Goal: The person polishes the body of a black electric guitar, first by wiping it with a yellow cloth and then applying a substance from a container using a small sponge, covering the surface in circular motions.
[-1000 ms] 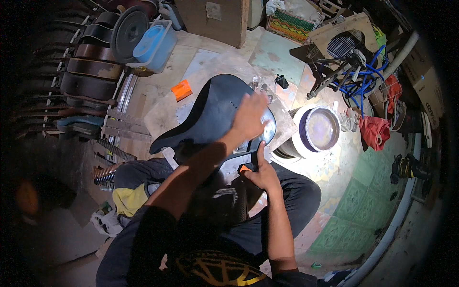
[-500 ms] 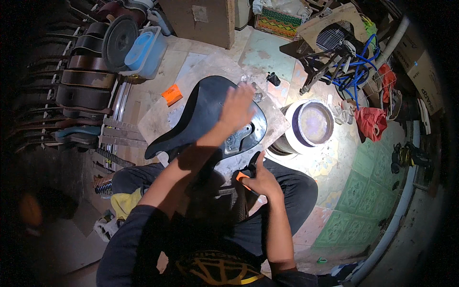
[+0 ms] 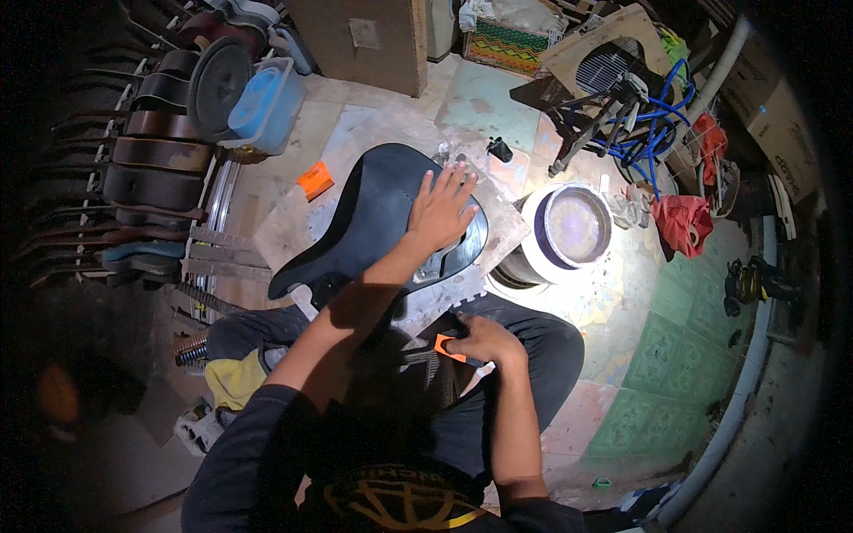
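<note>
A black electric guitar body (image 3: 346, 222) lies flat on a worn, stained board (image 3: 502, 249). My left hand (image 3: 435, 211) rests palm down on the upper face of the body, fingers spread, to the left of its shiny control cavity. Below the body's near edge, between my knees, my right hand (image 3: 489, 342) grips an orange and black pad (image 3: 450, 346), partly hidden by my fingers. A separate orange piece (image 3: 314, 181) sits at the board's upper left, and a small black item (image 3: 499, 149) is beyond the body to the right.
Several guitar bodies and necks (image 3: 151, 178) stand racked at left, beside a clear plastic bin (image 3: 275, 124). At right are a pot on a white bucket (image 3: 571, 226), a tangled blue hose (image 3: 653, 133) and a red cloth (image 3: 682, 226). A cardboard panel (image 3: 355, 49) stands behind.
My right hand has moved down, away from the body's near edge, with the orange and black pad. My left hand has shifted slightly on the body, and the whole view has drifted a little.
</note>
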`<state>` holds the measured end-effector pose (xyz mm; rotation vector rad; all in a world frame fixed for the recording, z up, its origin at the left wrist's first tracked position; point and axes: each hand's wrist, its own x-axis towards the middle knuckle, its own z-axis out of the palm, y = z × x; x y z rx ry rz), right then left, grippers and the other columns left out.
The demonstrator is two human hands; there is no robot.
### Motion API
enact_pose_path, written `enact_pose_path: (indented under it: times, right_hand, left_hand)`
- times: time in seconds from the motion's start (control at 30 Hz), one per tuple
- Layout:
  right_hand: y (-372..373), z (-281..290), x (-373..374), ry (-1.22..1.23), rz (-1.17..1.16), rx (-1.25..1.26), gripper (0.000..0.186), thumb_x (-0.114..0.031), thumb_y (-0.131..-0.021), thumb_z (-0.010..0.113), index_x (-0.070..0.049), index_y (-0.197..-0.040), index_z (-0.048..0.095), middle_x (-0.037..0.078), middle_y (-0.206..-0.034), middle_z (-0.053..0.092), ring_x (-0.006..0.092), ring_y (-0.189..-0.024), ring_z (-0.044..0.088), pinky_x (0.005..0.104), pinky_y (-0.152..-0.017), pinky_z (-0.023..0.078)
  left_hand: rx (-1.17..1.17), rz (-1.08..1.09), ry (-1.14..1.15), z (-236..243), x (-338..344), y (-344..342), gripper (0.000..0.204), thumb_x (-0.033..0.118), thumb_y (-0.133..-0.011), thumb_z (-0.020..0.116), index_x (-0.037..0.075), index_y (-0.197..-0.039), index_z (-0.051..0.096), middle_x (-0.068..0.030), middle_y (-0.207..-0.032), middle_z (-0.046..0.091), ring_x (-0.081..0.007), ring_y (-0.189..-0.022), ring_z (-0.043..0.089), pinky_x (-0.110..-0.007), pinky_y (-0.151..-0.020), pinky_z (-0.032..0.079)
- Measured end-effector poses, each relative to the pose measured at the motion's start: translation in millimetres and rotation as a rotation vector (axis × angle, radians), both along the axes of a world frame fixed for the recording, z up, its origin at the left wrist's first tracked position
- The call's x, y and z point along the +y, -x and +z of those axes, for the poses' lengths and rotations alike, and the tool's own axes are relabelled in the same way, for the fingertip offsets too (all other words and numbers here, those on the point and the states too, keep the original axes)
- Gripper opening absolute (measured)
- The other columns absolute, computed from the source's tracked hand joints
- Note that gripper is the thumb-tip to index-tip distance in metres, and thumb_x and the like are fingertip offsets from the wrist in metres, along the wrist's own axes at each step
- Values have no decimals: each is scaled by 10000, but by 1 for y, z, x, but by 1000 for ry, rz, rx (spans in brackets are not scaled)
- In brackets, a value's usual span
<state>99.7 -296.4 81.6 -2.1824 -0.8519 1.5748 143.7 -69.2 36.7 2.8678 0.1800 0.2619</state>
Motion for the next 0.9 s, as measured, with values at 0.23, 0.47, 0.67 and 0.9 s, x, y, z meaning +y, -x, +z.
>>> enact_pose_path:
  times: [0.23,0.47,0.67,0.9]
  right_hand:
    - [-3,-2,0,56,45,26,968,-573,-754,707,111,-1407,502,355,-1337,571,423,-1253,586,382,-1060,460]
    - [-2,8,3,21,43,60,956,-579,-752,711,120,-1378,528,353,-1331,578,424,-1241,592,379,-1055,464]
    - [-5,7,6,30,72,60,936,-561,-743,719,127,-1354,546,357,-1280,606,426,-1208,612,382,-1038,476]
    - [-2,-4,17,103,117,92,928,-555,-741,725,121,-1353,548,355,-1254,620,431,-1193,620,393,-1035,478]
  left_hand:
    - [99,-419,-11,2,-55,74,685,384,-963,555,15,-1517,393,-161,-1624,324,-304,-1517,274,-505,-1215,225]
    - [150,-522,1,-2,-9,151,716,411,-883,663,27,-1452,457,-143,-1575,415,-260,-1480,366,-476,-1206,247]
    - [43,-503,-125,-25,12,187,737,426,-848,711,43,-1429,468,-129,-1559,442,-251,-1468,392,-468,-1203,260]
    - [118,-558,29,-4,-22,79,740,495,-978,522,68,-1558,348,-120,-1652,281,-266,-1538,224,-503,-1248,150]
